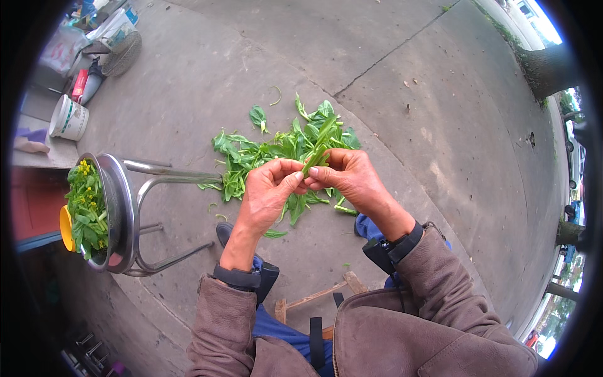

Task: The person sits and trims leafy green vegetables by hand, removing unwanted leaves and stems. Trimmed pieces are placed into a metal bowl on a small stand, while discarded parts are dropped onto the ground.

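Note:
Both of my hands meet over a pile of green leaves and stalks (278,147) on the concrete. Between them is a green leafy stalk (316,153), tilted up and away from me. My left hand (267,191) pinches its lower end between thumb and fingers. Just to the right, my right hand (353,176) grips the same stalk with thumb and bent fingers. Some of its fingertips are hidden behind the stalk. Beneath my wrists, a loose leaf (275,233) lies near my dark shoe (225,233).
At left, a metal-legged stool (155,181) carries a steel basin (118,212) with yellow-flowered greens (87,212) and a yellow object (67,228). A white bucket (69,118) and a wire-mesh strainer (123,54) stand beyond. A wooden frame (318,295) shows below me. Tree trunks (551,70) line the right.

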Demonstrator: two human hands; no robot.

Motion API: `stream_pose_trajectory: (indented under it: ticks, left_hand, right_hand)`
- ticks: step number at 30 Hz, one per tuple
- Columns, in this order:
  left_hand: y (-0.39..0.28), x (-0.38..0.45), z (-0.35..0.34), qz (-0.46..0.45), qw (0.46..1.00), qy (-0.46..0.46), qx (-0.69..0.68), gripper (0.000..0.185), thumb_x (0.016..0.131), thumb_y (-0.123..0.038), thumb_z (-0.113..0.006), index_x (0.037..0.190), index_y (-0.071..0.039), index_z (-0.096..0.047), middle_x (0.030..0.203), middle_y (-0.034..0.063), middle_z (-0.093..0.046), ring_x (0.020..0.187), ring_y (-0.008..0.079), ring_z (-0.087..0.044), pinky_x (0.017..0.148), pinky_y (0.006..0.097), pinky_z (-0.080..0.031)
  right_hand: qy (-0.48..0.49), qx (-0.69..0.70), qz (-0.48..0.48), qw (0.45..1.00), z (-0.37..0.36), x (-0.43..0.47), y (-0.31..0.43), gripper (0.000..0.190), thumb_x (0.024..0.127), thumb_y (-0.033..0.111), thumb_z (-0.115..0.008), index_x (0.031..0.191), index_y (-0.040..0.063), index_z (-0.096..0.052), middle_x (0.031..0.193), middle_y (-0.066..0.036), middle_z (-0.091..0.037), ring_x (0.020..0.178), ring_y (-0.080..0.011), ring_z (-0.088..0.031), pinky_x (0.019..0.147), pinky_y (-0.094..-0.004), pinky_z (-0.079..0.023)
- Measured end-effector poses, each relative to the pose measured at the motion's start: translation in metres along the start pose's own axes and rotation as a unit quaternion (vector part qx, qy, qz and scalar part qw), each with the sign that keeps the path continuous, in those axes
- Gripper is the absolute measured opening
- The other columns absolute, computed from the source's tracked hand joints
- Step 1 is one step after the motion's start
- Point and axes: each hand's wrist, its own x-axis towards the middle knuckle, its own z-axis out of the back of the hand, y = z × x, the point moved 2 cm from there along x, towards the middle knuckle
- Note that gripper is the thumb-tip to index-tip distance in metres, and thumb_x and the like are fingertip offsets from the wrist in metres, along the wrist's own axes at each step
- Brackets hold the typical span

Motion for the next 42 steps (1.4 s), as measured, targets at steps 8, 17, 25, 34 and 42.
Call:
stream_pose_trajectory:
  ticks: [8,17,25,34,42]
  left_hand:
    - [-0.001,-0.001,-0.001,0.032,0.998,-0.003,0.046,0.025,0.091,-0.013,-0.072,0.11,0.001,-0.064,0.095,0.0049,-0.07,0.083,0.011,-0.065,0.074,0.0257,-0.054]
    - [-0.006,-0.002,0.005,0.04,0.997,0.025,0.053,0.026,0.088,-0.017,-0.077,0.106,0.0,-0.066,0.089,0.0024,-0.07,0.078,0.0073,-0.063,0.067,0.023,-0.051]
    - [-0.006,-0.003,0.005,0.019,0.996,0.049,0.072,0.028,0.092,-0.015,-0.073,0.113,0.002,-0.065,0.095,0.0034,-0.07,0.084,0.0086,-0.064,0.07,0.0243,-0.052]
    - [-0.01,-0.006,-0.005,-0.052,0.992,-0.008,0.11,0.025,0.095,-0.016,-0.067,0.112,0.003,-0.065,0.097,0.0015,-0.067,0.085,0.0064,-0.061,0.075,0.0227,-0.05]
    - [-0.016,-0.007,-0.007,-0.015,0.997,0.072,0.018,0.026,0.102,-0.019,-0.054,0.117,0.0,-0.065,0.095,0.0006,-0.067,0.082,0.0067,-0.058,0.073,0.0232,-0.049]
  right_hand:
    - [-0.018,-0.228,0.017,0.973,0.006,0.001,-0.001,0.012,0.09,0.006,-0.072,0.095,-0.004,-0.068,0.083,-0.007,-0.07,0.072,-0.0085,-0.064,0.065,-0.0246,-0.056]
    - [0.072,-0.082,-0.04,0.993,0.004,-0.003,0.009,0.019,0.089,0.011,-0.074,0.097,-0.004,-0.067,0.089,-0.008,-0.071,0.08,-0.0123,-0.068,0.07,-0.0263,-0.058]
    - [0.047,-0.042,-0.049,0.997,0.002,-0.003,0.007,0.031,0.087,0.009,-0.076,0.111,-0.001,-0.059,0.094,-0.008,-0.07,0.083,-0.0113,-0.066,0.073,-0.026,-0.055]
    - [0.006,0.132,-0.148,0.98,0.008,0.002,-0.011,0.025,0.089,0.004,-0.072,0.11,-0.001,-0.061,0.096,-0.009,-0.068,0.087,-0.0161,-0.069,0.077,-0.0273,-0.06]
    - [-0.152,0.089,-0.016,0.984,0.028,0.011,-0.003,0.021,0.093,0.002,-0.057,0.112,-0.002,-0.064,0.095,-0.006,-0.067,0.082,-0.0118,-0.066,0.074,-0.025,-0.056]
